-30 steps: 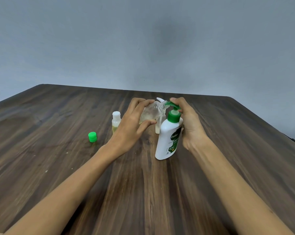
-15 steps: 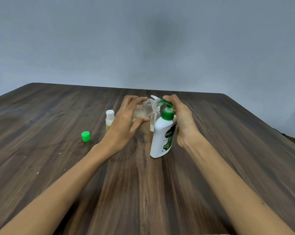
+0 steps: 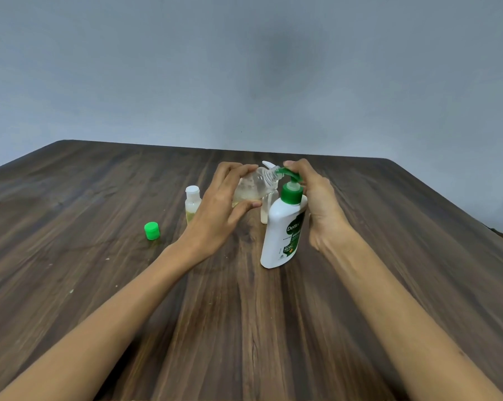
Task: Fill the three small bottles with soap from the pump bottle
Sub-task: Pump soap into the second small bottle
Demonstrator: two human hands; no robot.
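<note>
Wood tabletop (image 3: 360,285), grey wall. My left grip (image 3: 224,209) holds tilted clear bottle (image 3: 251,186) at pump bottle (image 3: 283,230) spout; right grip (image 3: 316,198) curled over pump head. Green cap (image 3: 152,230) and capped small bottle (image 3: 193,202) left; third bottle (image 3: 266,208) half hidden behind.

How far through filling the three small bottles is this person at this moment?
Roughly midway. Looks done: the capped small bottle on the table holds yellowish soap. In hand: the left hand holds a clear bottle tilted to the nozzle while the right hand presses the pump bottle; its green cap lies aside. Left: a third bottle behind, fill level unclear.
</note>
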